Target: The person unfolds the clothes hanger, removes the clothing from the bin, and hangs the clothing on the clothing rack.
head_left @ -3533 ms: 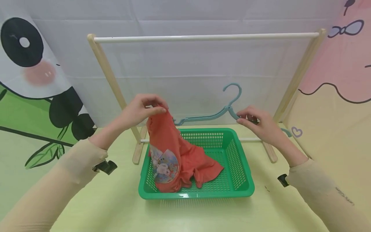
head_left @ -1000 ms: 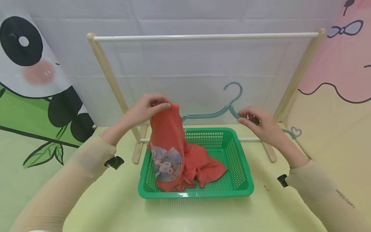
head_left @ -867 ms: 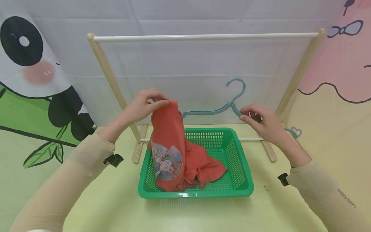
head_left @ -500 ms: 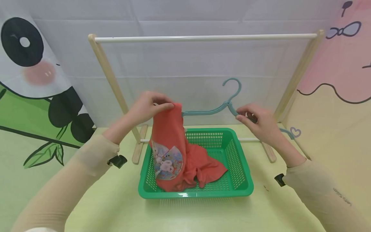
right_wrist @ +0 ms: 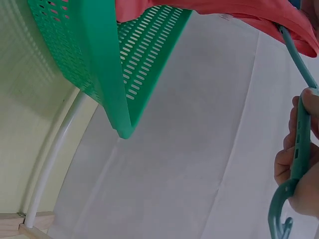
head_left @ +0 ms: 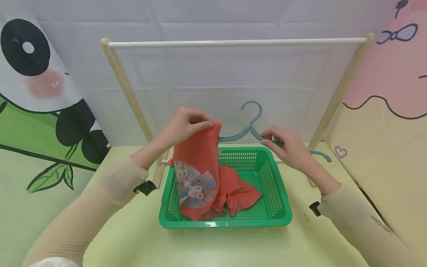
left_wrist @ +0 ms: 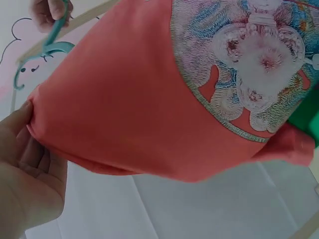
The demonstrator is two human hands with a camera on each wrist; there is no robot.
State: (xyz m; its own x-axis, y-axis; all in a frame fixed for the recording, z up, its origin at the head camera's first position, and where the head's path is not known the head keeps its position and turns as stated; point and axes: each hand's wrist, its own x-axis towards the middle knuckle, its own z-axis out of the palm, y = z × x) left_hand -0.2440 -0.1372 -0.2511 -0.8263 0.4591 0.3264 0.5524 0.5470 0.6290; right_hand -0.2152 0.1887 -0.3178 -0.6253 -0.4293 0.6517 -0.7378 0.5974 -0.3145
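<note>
tabletop (head_left: 213, 249); one basket (head_left: 247, 223); left grip (head_left: 185, 127) pinches one shirt (head_left: 198, 152); right grip (head_left: 288, 147) holds one hanger (head_left: 250, 128).

My head cam looks forward and down from above, far enough back to fit the whole green basket (head_left: 253, 223) and rack (head_left: 237, 43). Left wrist cam is super close, rolled over, nearly filled by the red garment (left_wrist: 114, 94). Right wrist cam looks past the basket's corner at the white backdrop (right_wrist: 184, 114); both wrist views share the garment and blue-green hanger (right_wrist: 301, 134)
</note>
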